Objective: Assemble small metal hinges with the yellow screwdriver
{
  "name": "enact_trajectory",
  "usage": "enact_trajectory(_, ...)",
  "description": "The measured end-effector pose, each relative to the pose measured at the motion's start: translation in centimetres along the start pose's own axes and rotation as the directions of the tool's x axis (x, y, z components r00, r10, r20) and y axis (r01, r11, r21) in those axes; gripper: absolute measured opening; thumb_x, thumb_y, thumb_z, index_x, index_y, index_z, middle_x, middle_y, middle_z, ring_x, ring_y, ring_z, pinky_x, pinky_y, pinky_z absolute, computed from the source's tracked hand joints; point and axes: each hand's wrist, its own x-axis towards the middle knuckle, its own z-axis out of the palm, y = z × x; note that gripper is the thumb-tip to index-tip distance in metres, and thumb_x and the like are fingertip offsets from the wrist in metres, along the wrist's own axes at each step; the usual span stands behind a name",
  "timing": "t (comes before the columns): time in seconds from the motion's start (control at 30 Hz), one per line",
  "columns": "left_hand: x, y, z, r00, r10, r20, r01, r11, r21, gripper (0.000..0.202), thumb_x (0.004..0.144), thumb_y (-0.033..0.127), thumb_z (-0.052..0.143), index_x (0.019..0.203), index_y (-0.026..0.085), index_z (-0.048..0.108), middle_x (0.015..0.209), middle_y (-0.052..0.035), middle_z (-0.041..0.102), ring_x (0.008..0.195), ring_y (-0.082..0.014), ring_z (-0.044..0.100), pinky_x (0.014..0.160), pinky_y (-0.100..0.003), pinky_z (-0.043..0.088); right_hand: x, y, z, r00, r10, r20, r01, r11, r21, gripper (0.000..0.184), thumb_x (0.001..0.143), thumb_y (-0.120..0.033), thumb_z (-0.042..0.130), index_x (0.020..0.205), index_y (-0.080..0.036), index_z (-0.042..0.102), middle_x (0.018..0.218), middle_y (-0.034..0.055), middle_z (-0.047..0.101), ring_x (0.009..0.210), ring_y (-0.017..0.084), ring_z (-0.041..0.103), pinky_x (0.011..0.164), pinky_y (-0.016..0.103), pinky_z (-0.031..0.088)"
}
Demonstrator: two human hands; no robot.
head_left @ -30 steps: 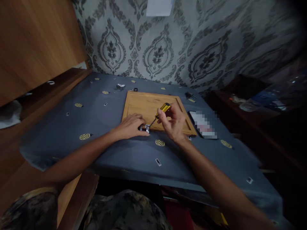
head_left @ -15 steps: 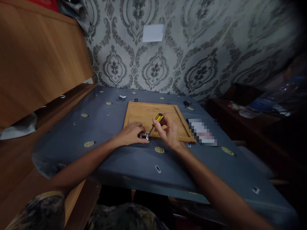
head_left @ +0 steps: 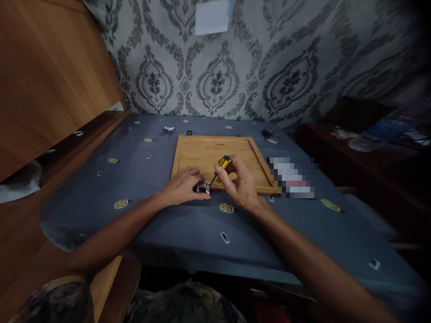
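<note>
In the head view a framed wooden panel (head_left: 232,154), like a small cabinet door, lies flat on the table. At its near edge sits a shiny metal hinge (head_left: 207,187), partly covered by fingers. My left hand (head_left: 185,186) pinches that hinge between thumb and fingers, its other fingers resting on the panel. A screwdriver (head_left: 222,163) with a yellow and black handle is gripped in my right hand (head_left: 240,181). Its shaft slants down to the left, and the tip meets the hinge or stops very close to it.
A patterned blue-grey cloth covers the table (head_left: 151,233). Small metal parts (head_left: 167,130) lie at the back left, a dark object (head_left: 269,134) at the back right. A blurred-out flat item (head_left: 292,177) is right of the panel. A wooden cabinet (head_left: 57,67) borders the left.
The view has shifted, so the wall and far table edge sit higher in the picture. Both hands keep their places at the hinge, the screwdriver still against or close to it.
</note>
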Motion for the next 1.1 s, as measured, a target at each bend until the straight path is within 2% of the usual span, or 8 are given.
enact_trajectory(0.23, -0.12, -0.08, 0.44, 0.999, 0.011, -0.032, -0.011, 1.0, -0.015, 0.041, 0.088, 0.057, 0.075, 0.101, 0.019, 0.071, 0.104, -0.0071, 0.066, 0.103, -0.0268, 0.061, 0.09, -0.04, 0.047, 0.03, 0.01, -0.19, 0.999, 0.049, -0.019, -0.049, 0.998, 0.028, 0.024, 0.099, -0.044, 0.059, 0.087, -0.023, 0.053, 0.07, -0.0024, 0.056, 0.057, 0.013, 0.059, 0.056, 0.029, 0.048)
enact_trajectory(0.37, -0.17, 0.06, 0.34, 0.999, 0.016, -0.029, -0.016, 1.0, -0.009, 0.04, 0.09, 0.057, 0.072, 0.098, 0.019, 0.07, 0.101, -0.0064, 0.065, 0.101, -0.0263, 0.06, 0.09, -0.039, 0.046, 0.23, -0.44, -0.5, 0.994, 0.049, -0.098, -0.046, 0.998, 0.039, 0.021, 0.098, -0.042, 0.061, 0.089, -0.024, 0.056, 0.07, -0.0024, 0.061, 0.056, 0.013, 0.064, 0.056, 0.029, 0.051)
enact_trajectory(0.5, -0.24, 0.24, 0.01, 1.0, 0.012, -0.005, -0.012, 1.0, -0.013, 0.04, 0.091, 0.056, 0.072, 0.102, 0.017, 0.07, 0.104, -0.007, 0.065, 0.102, -0.0261, 0.06, 0.09, -0.038, 0.046, 0.26, -0.59, -0.65, 0.979, 0.13, -0.155, -0.111, 0.986, 0.123, 0.021, 0.098, -0.044, 0.061, 0.094, -0.024, 0.056, 0.076, -0.0026, 0.063, 0.055, 0.012, 0.066, 0.053, 0.028, 0.054)
enact_trajectory(0.73, -0.29, 0.61, -0.42, 0.998, -0.008, 0.059, 0.008, 1.0, 0.004, 0.044, 0.091, 0.055, 0.073, 0.112, 0.017, 0.068, 0.11, -0.0082, 0.065, 0.108, -0.0274, 0.058, 0.091, -0.039, 0.045, -0.2, -0.45, -0.67, 0.98, 0.154, -0.129, -0.138, 0.983, 0.124, 0.016, 0.099, -0.041, 0.063, 0.098, -0.025, 0.059, 0.082, 0.0002, 0.067, 0.059, 0.014, 0.07, 0.053, 0.029, 0.057)
enact_trajectory(1.1, -0.31, 0.66, -0.42, 0.998, -0.004, 0.067, 0.004, 1.0, -0.005, 0.042, 0.092, 0.054, 0.071, 0.111, 0.016, 0.067, 0.11, -0.0089, 0.064, 0.108, -0.0278, 0.057, 0.093, -0.04, 0.044, -0.41, -0.43, -0.47, 0.979, 0.181, -0.099, -0.17, 0.98, 0.105, 0.019, 0.099, -0.045, 0.063, 0.097, -0.026, 0.06, 0.08, 0.0009, 0.068, 0.059, 0.016, 0.07, 0.055, 0.031, 0.06)
